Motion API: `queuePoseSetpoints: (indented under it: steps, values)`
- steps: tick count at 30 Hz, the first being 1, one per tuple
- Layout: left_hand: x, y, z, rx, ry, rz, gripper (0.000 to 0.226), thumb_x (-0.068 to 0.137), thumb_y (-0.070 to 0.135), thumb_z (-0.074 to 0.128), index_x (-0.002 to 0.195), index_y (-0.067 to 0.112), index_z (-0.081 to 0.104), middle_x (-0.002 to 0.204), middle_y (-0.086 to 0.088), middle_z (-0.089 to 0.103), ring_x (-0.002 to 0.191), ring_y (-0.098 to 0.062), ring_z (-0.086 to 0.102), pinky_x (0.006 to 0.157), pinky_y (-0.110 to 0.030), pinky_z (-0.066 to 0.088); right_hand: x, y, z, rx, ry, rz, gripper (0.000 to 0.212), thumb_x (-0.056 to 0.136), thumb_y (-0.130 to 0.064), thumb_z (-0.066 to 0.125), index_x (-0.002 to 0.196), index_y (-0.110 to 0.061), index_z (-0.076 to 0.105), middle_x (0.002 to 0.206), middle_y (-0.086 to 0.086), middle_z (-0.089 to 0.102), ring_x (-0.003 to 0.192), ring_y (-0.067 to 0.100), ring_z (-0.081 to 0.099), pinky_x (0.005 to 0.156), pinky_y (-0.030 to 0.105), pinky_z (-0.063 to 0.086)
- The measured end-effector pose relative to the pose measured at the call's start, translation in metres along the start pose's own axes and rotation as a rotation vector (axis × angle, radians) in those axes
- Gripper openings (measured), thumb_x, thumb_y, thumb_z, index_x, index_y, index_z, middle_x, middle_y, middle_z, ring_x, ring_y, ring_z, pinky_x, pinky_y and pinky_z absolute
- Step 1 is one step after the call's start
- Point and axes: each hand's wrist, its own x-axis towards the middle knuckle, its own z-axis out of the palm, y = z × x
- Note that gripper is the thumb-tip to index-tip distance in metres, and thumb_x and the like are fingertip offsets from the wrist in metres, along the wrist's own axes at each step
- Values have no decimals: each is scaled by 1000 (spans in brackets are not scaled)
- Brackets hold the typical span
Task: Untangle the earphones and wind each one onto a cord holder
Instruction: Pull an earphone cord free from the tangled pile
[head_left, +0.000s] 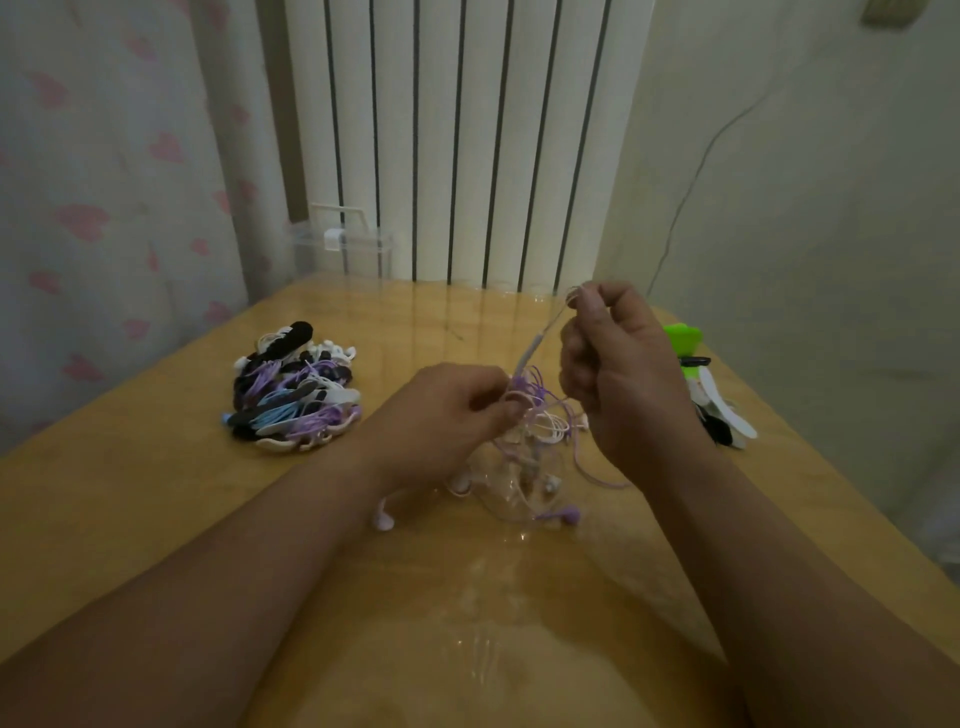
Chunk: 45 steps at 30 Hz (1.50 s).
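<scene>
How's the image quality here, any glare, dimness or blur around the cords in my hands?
Head view: dim and warm. Head view: the radiator reflects as glare streaks on the glossy table. Head view: wide-angle bending curves the table edges. Head view: the tangled earphone cords pinched by the left hand and right hand look soft, single strands hard to follow.

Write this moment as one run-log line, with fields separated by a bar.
stage: untangling | left hand: pinches cord tangle | right hand: pinches pink cord, raised | wound pile: left on table | flat holders: right on table
</scene>
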Motion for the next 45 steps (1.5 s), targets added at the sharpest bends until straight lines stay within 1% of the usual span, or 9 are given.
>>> queuePoseSetpoints:
  steps: [3,11,20,25,29,34,39,41,45]
  values:
    - [-5,-9,-11,-26,53,-50,9,102,32,66,103,30,75,85,14,71,80,-2,66,68,-19,51,7,-6,-9,68,106,5,20,110,-21,49,92,-16,54,60,-5,37,48,9,24,44,25,17]
    - [-5,-31,-19,43,194,-181,46,102,47,59,70,15,50,70,3,50,61,-6,43,62,-35,39,13,-15,-23,307,107,-13,31,109,-28,52,80,-22,42,60,-4,30,45,8,22,41,23,16]
    - [-2,-41,-18,353,258,-276,15,99,25,65,92,21,52,101,2,50,92,-22,54,81,-42,48,10,-36,-26,499,182,3,47,108,-47,46,68,-25,37,58,-7,24,47,9,13,48,27,10]
    - [-5,0,-13,-3,277,-43,43,103,51,46,137,29,60,135,15,52,131,-6,45,112,-38,39,7,-24,-14,357,35,7,37,110,-44,44,79,-23,43,59,-5,33,43,7,26,40,24,20]
    - [-9,45,1,121,3,64,62,82,79,61,128,37,62,117,23,60,104,8,55,90,-26,46,-7,-23,4,76,-22,-66,31,109,-38,46,88,-15,50,67,2,50,52,15,45,48,28,36]
    - [3,63,-2,-142,-147,33,11,104,33,62,101,27,70,82,19,73,67,4,64,67,-16,50,-14,-27,10,-204,-14,-141,37,93,-49,59,95,-13,68,93,-9,73,96,2,68,76,19,51]
    - [22,74,-38,-558,-2,-101,26,112,20,44,107,1,60,90,-17,75,62,-23,67,56,-26,53,0,-9,1,-95,-17,87,43,111,-45,37,128,-21,68,119,-2,76,120,20,67,110,55,46]
    - [32,79,-53,-700,84,-146,24,113,21,41,106,4,57,89,-16,75,67,-25,69,60,-27,55,0,0,-1,-89,-197,215,47,110,-49,31,135,-27,65,125,-1,74,124,21,65,113,59,41]
    - [43,85,-79,-817,183,-142,26,114,26,37,103,10,55,89,-11,76,73,-23,73,69,-30,55,-15,6,7,-388,-443,195,22,106,-29,59,122,-20,72,112,3,77,103,16,73,94,34,59]
